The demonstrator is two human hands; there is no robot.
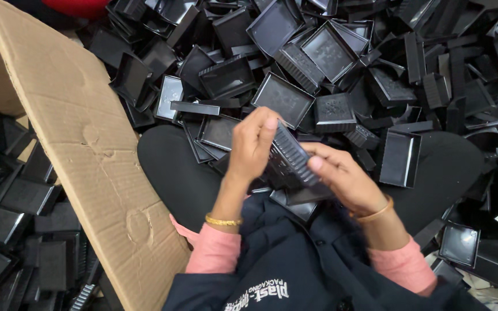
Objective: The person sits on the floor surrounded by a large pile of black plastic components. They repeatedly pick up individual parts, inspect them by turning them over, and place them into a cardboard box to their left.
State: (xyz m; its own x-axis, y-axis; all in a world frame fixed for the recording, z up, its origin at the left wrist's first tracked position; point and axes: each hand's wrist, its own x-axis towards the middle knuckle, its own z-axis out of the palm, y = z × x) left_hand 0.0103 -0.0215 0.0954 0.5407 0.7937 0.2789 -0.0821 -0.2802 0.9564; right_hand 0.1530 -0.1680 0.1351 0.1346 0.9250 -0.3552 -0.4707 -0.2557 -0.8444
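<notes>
Both my hands hold one black ribbed plastic tray (290, 161), or a small stack of such trays, in front of my chest. My left hand (252, 147) grips its left end with the fingers curled over the top edge. My right hand (341, 178) holds its right side, thumb pressed on the ribbed wall. Gold bangles sit on both wrists above pink cuffs. A big heap of loose black trays (329, 52) spreads out just beyond my hands.
A cardboard box (82, 144) stands at my left with its flap tilted toward me; inside it lie several black trays (12, 207) in rows. My knees in black cloth (174, 173) frame the heap. More trays (468, 247) lie at my right.
</notes>
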